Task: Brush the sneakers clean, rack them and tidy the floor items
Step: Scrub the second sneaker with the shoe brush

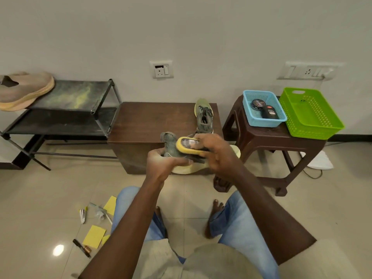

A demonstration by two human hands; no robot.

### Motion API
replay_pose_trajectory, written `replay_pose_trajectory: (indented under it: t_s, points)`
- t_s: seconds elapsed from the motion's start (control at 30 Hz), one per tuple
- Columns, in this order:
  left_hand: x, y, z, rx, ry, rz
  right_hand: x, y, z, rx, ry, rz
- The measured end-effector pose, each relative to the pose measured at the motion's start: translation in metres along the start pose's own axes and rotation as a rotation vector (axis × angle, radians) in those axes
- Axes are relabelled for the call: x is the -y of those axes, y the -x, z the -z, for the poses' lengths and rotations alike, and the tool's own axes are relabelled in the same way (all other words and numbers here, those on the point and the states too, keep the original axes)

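My left hand (pixel 164 164) grips a grey-green sneaker (pixel 171 144) with a pale yellow sole, held up in front of me. My right hand (pixel 216 153) grips a yellow-backed brush (pixel 187 145) and lays it against that sneaker's side. The matching second sneaker (pixel 204 115) lies on the brown wooden box (pixel 141 119) behind. On the black shoe rack (pixel 74 97) at the left sits a tan sneaker (pixel 24 89). Yellow paper pieces (pixel 94 236), a pen (pixel 80 247), a small clipper (pixel 82 215) and other bits lie scattered on the tiled floor at lower left.
A brown plastic stool (pixel 261 141) at the right carries a blue basket (pixel 249 115) with two polish containers and a green basket (pixel 314 127). Wall sockets are behind. My legs and bare feet fill the floor below my arms.
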State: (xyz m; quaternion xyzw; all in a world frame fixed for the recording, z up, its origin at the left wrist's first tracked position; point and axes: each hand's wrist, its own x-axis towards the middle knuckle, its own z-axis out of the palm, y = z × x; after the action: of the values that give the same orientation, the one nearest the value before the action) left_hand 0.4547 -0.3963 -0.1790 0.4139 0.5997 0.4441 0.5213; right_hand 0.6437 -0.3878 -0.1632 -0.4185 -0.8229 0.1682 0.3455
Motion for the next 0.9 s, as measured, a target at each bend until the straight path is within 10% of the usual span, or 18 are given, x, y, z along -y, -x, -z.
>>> replay_pose_trajectory:
  t_s: [0.37, 0.9]
  points:
    - [0.004, -0.001, 0.004, -0.03, -0.003, 0.005, -0.031, 0.007, 0.021, -0.016, 0.094, -0.234]
    - [0.004, -0.001, 0.0, 0.014, -0.036, -0.003, 0.001, 0.006, 0.002, 0.059, 0.015, -0.026]
